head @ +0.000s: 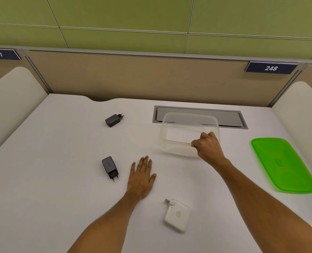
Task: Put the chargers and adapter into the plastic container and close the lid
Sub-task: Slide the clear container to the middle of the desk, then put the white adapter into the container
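A clear plastic container stands open on the white desk, right of centre. My right hand grips its near right rim. My left hand lies flat on the desk, fingers spread, holding nothing. A dark charger lies just left of that hand, plug pins toward me. A second dark charger lies further back on the left. A white adapter with a round plug lies near me, between my forearms. The green lid lies flat on the desk at the right.
A grey cable hatch is set into the white desk right behind the container. A beige partition with number plates runs along the back. Cream side dividers bound the desk left and right.
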{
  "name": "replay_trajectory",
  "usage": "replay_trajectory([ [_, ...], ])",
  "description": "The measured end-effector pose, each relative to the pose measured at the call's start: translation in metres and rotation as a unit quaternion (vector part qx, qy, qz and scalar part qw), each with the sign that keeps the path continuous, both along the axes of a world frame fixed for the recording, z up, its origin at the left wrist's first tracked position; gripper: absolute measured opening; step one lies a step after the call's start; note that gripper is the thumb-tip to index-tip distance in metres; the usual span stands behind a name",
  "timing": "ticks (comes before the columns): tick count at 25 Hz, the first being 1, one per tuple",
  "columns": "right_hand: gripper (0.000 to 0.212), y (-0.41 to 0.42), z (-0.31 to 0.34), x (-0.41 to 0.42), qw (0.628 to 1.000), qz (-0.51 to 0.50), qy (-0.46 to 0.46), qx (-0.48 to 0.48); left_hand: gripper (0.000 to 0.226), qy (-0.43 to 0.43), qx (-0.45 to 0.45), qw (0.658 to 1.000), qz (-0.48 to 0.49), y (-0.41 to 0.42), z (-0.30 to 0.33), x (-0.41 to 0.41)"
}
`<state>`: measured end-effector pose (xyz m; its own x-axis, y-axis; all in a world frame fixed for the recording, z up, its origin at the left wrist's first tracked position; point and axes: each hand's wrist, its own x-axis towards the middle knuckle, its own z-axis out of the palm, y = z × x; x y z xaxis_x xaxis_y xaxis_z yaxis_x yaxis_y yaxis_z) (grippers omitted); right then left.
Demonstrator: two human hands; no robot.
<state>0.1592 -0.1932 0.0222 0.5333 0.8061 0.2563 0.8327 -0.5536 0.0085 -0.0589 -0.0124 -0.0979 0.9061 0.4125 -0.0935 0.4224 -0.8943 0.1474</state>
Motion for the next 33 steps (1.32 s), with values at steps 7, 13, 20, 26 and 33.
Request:
replay_trajectory([
  [7, 0.014, -0.011, -0.01, 0.001, 1.0, 0.009, -0.01, 0.004, 0.063, 0.003, 0.002, 1.0, 0.002, -0.001, 0.0, 0.0],
  [13, 0.029, -0.017, -0.013, -0.015, 0.999, -0.013, -0.028, 0.043, 0.063, 0.005, 0.001, 1.0, 0.002, -0.002, 0.001, 0.0],
  [20, 0.028, -0.02, -0.02, -0.065, 0.997, 0.061, 0.038, -0.023, 0.062, 0.002, -0.001, 1.0, -0.001, -0.002, 0.002, 0.0],
  [26, 0.066, -0.028, -0.031, -0.105, 0.955, 0.077, 0.212, -0.191, 0.062, -0.004, -0.01, 1.0, -0.001, -0.001, 0.001, 0.0],
  [33, 0.095, -0.033, -0.045, -0.143, 0.939, 0.08, 0.25, -0.22, 0.061, -0.014, -0.014, 1.0, -0.002, -0.001, 0.0, -0.001],
])
